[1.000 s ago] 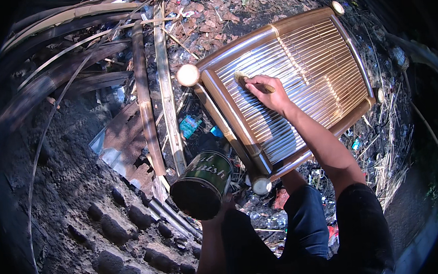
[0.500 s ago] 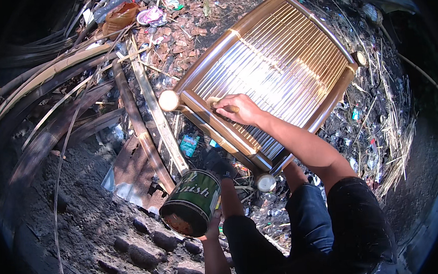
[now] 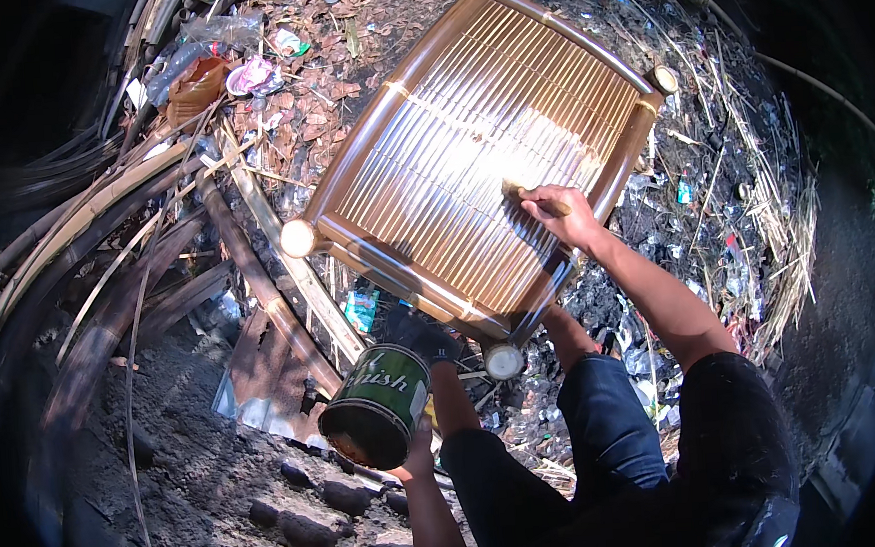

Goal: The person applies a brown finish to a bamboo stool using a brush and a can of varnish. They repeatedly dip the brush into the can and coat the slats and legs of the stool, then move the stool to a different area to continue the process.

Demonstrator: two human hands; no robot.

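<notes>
In my right hand (image 3: 566, 215) is a small brush with a wooden handle (image 3: 554, 207), my fingers closed round it. Its pale bristles (image 3: 511, 186) rest on the glossy slatted top of a bamboo table (image 3: 430, 154), right of its middle. My left hand (image 3: 415, 453) grips a green tin can (image 3: 384, 387) from its right side, below the table's near edge. The can leans, its dark round end toward me with brown patches showing. The can hides most of my left fingers.
Bamboo poles (image 3: 256, 250) and dark curved strips (image 3: 95, 234) lie at the left. Litter and dry leaves (image 3: 297, 112) cover the far ground. A rough block surface (image 3: 303, 527) lies at the near left. Dry straw (image 3: 780, 222) is heaped at the right. My feet and knees are below the table.
My right hand has moved the brush from the table's near left frame rightward onto the slats. The whole view has shifted, with the table now further left. My left hand still holds the can.
</notes>
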